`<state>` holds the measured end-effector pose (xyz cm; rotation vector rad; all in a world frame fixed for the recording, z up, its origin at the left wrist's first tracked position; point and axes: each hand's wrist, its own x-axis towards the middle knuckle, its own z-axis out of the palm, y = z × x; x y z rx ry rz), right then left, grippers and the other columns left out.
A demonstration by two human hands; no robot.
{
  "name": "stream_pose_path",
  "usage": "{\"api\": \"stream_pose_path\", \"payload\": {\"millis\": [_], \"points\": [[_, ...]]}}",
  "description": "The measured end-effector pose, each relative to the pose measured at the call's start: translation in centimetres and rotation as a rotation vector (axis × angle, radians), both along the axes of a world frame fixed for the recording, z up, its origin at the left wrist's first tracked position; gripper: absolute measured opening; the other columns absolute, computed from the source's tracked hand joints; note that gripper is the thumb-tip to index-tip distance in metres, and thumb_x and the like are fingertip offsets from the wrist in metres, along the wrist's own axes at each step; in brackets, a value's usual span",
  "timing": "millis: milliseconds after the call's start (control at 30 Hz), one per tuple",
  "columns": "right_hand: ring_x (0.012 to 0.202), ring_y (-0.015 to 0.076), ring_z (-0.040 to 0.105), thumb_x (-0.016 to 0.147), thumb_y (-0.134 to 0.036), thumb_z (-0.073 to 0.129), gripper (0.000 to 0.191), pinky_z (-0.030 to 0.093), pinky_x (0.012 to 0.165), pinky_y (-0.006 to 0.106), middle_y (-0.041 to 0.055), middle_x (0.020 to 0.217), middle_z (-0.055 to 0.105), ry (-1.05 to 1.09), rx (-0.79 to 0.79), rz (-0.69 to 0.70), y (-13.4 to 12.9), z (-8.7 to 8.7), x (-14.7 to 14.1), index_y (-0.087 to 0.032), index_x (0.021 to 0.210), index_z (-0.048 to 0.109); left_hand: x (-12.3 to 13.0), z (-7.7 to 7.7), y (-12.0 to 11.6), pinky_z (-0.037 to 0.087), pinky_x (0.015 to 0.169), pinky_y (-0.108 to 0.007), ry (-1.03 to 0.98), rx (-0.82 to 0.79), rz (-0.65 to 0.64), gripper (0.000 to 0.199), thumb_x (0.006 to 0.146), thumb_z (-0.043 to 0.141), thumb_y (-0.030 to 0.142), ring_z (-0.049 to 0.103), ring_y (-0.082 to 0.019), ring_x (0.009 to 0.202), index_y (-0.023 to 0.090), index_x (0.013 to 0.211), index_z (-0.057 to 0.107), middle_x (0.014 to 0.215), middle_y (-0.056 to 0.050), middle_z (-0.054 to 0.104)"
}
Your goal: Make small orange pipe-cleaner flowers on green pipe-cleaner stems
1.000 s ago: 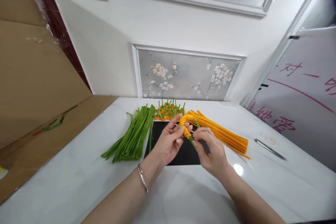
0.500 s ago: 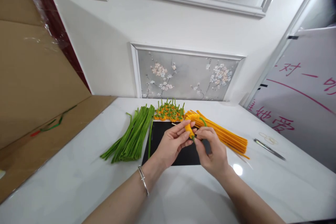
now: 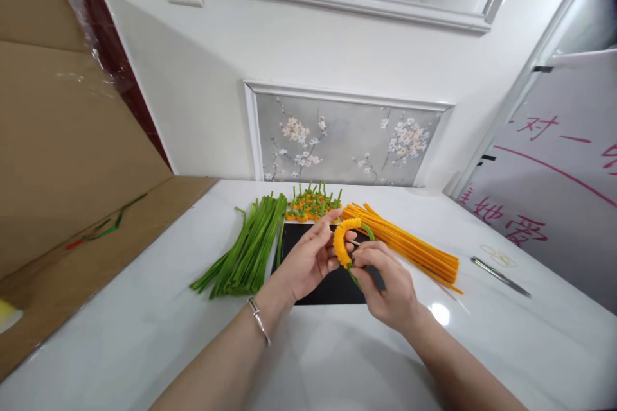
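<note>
A curved orange fuzzy coil (image 3: pixel 341 244) on a green stem hangs between my hands over the black mat (image 3: pixel 318 292). My right hand (image 3: pixel 388 279) is closed, its thumb and fingers pinching the green stem at the coil's lower end. The stem's other end (image 3: pixel 367 231) arcs out from the coil's top. At the coil's left side is my left hand (image 3: pixel 311 260), fingers curled and touching it; part of the fingers is hidden behind the coil. A thin pale stick (image 3: pixel 355 243) shows by the fingertips.
Green fuzzy stems (image 3: pixel 250 250) lie left of the mat, orange stems (image 3: pixel 409 244) to the right. Small orange-and-green pieces (image 3: pixel 313 202) stand behind it. Tweezers (image 3: pixel 501 276) and rubber bands (image 3: pixel 499 255) lie at the right. Cardboard (image 3: pixel 72 141) stands at the left.
The orange coil has turned and now shows more of its curve. My left fingers have loosened from round it and moved slightly left. The view has shifted a little.
</note>
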<state>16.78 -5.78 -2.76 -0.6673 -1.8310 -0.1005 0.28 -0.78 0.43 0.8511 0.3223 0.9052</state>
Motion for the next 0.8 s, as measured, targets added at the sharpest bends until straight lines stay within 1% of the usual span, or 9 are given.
{"api": "stream_pose_path", "payload": {"millis": [100,200,267,333,433,533,667,800], "points": [[0.087,0.021,0.058,0.083,-0.001,0.053,0.03,0.052,0.074,0.038,0.0042,0.083,0.058,0.012,-0.021,0.046,-0.1,-0.1,-0.3,-0.021,0.105,0.051,-0.1,-0.4,0.1,0.055,0.061,-0.017,-0.045,-0.011,-0.027,0.023,0.087,0.066,0.019,0.069,-0.012,0.074,0.02,0.109,0.069,0.088,-0.006,0.073],[0.084,0.0211,0.058,0.083,-0.002,0.055,0.029,0.051,0.071,0.037,0.0043,0.082,0.059,0.003,0.002,0.011,-0.2,0.0,-0.5,-0.021,0.104,0.052,0.4,-0.7,-0.1,0.055,0.061,-0.014,-0.096,-0.055,0.037,0.016,0.082,0.07,0.013,0.07,-0.011,0.075,0.017,0.097,0.072,0.088,-0.006,0.074],[0.081,0.0208,0.058,0.082,-0.002,0.056,0.027,0.05,0.069,0.036,0.0047,0.082,0.059,-0.004,0.036,-0.042,-0.3,0.1,-0.5,-0.021,0.101,0.052,0.9,-0.8,-0.3,0.057,0.065,-0.016,-0.123,-0.095,0.079,0.015,0.08,0.072,0.012,0.071,-0.012,0.078,0.018,0.094,0.073,0.09,-0.006,0.074],[0.079,0.0206,0.058,0.082,-0.002,0.056,0.025,0.049,0.067,0.036,0.0051,0.081,0.06,-0.006,0.07,-0.101,-0.3,0.2,-0.5,-0.02,0.099,0.052,1.3,-0.8,-0.4,0.056,0.061,-0.014,-0.137,-0.112,0.091,0.015,0.077,0.075,0.013,0.071,-0.013,0.079,0.017,0.092,0.073,0.091,-0.006,0.075],[0.078,0.0212,0.058,0.082,-0.002,0.056,0.024,0.049,0.066,0.036,0.0053,0.079,0.059,-0.01,0.105,-0.163,-0.4,0.4,-0.6,-0.02,0.098,0.052,1.5,-0.6,-0.6,0.052,0.051,-0.01,-0.131,-0.09,0.102,0.018,0.074,0.078,0.014,0.071,-0.013,0.079,0.016,0.091,0.073,0.091,-0.007,0.075],[0.077,0.0217,0.058,0.082,-0.002,0.055,0.024,0.048,0.065,0.036,0.0051,0.076,0.059,-0.031,0.131,-0.2,-0.4,0.4,-0.7,-0.02,0.098,0.052,1.5,-0.6,-0.5,0.053,0.052,-0.009,-0.121,-0.062,0.112,0.022,0.071,0.08,0.012,0.071,-0.013,0.08,0.015,0.092,0.074,0.091,-0.007,0.075],[0.078,0.022,0.059,0.081,-0.001,0.056,0.027,0.047,0.065,0.036,0.0055,0.076,0.062,-0.101,0.191,-0.259,-0.2,0.0,-0.8,-0.018,0.102,0.053,1.8,-1.0,-0.5,0.056,0.055,-0.009,-0.137,-0.067,0.138,0.025,0.066,0.083,0.011,0.072,-0.014,0.084,0.016,0.089,0.075,0.09,-0.006,0.075],[0.079,0.022,0.06,0.082,-0.002,0.058,0.03,0.047,0.067,0.036,0.0059,0.077,0.064,-0.136,0.227,-0.311,0.1,-0.3,-0.8,-0.018,0.108,0.053,2.2,-1.3,-0.6,0.055,0.052,-0.009,-0.132,-0.082,0.163,0.024,0.067,0.082,0.011,0.072,-0.016,0.086,0.016,0.089,0.075,0.093,-0.007,0.075]]}}
